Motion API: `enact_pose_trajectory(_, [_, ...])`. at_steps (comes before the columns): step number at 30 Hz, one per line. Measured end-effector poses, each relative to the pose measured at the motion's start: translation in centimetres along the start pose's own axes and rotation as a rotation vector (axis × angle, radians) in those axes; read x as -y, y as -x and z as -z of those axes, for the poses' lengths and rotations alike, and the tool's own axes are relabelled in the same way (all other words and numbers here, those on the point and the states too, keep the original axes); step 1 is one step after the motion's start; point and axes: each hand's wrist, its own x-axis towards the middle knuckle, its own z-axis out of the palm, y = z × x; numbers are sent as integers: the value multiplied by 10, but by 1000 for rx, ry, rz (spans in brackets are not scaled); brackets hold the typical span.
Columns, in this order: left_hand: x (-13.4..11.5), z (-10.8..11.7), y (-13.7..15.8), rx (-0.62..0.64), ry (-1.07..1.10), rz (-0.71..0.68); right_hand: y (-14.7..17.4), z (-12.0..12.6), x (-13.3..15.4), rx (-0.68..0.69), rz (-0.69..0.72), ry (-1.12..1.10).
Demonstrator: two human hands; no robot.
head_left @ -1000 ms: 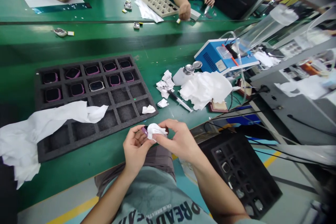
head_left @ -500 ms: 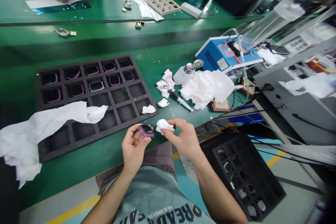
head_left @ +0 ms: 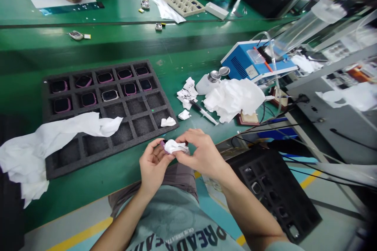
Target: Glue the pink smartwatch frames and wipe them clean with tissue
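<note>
My left hand (head_left: 154, 162) is closed on a purple smartwatch case (head_left: 162, 144), gripping it by its edges just in front of the bench edge. Pinched in my right hand (head_left: 202, 151) is a crumpled white wipe (head_left: 174, 147), which lies against the watch and covers most of its dark screen. Behind both hands sits a black foam tray (head_left: 110, 137) with square pockets. Several purple-framed watches (head_left: 88, 99) and one silver-framed watch (head_left: 110, 95) rest in its back two rows.
A white cloth (head_left: 73, 125) drapes over the tray's front left. Right of the tray lie used wipes (head_left: 187, 94), a syringe (head_left: 205, 113), a metal-lidded bottle (head_left: 206, 83) and a cloth heap (head_left: 234, 100). A blue machine (head_left: 244, 64) stands beyond. Two people work across the bench.
My right hand has moved left, bringing the wipe from beside the watch onto its screen. The left hand still holds the watch. The view has shifted slightly.
</note>
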Motion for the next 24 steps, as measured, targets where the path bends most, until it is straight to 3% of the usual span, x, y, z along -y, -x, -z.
enact_pose_trajectory(5, [1,1,0,-24,2,12,2,1,-5,24,-15,15])
enact_pose_trajectory(13, [0,2,-2,-20,-19,-16,11,-10,-18,-53,-46,27])
enact_pose_trajectory(20, [-3,4,-2,55,11,-36,22,-6,-30,-241,-299,-66])
enact_pose_trajectory(24, [-2,5,-3,55,21,-35,21,-1,-21,-238,-315,-135])
